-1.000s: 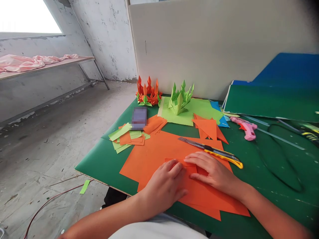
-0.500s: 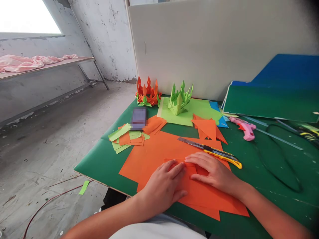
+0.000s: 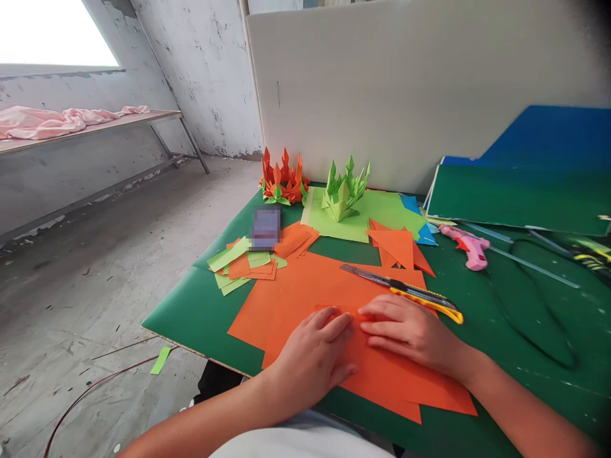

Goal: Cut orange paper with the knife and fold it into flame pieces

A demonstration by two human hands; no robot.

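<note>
Orange paper sheets (image 3: 305,283) lie overlapping on the green tabletop (image 3: 191,305). A smaller orange paper piece (image 3: 356,353) rests on them between my hands, hard to tell apart from the sheets beneath. My left hand (image 3: 312,356) lies palm down on this piece, fingers slightly bent and thumb apart. Opposite it, my right hand (image 3: 410,327) has its fingers stretched out on the paper, tips near the left fingertips. Just beyond my right hand, a yellow utility knife (image 3: 405,289) lies with its blade pointing left.
At the back stand an orange paper crown (image 3: 285,181) and a green paper crown (image 3: 344,200). Cut paper strips (image 3: 238,270) lie to the left, by a blurred-out rectangular object (image 3: 266,228). A pink glue gun (image 3: 470,247) with its cord sits right, near stacked boards (image 3: 515,197).
My right hand has shifted slightly and its fingers have come closer together, lying flatter on the paper; the gap under its thumb is gone. My left hand stays almost still.
</note>
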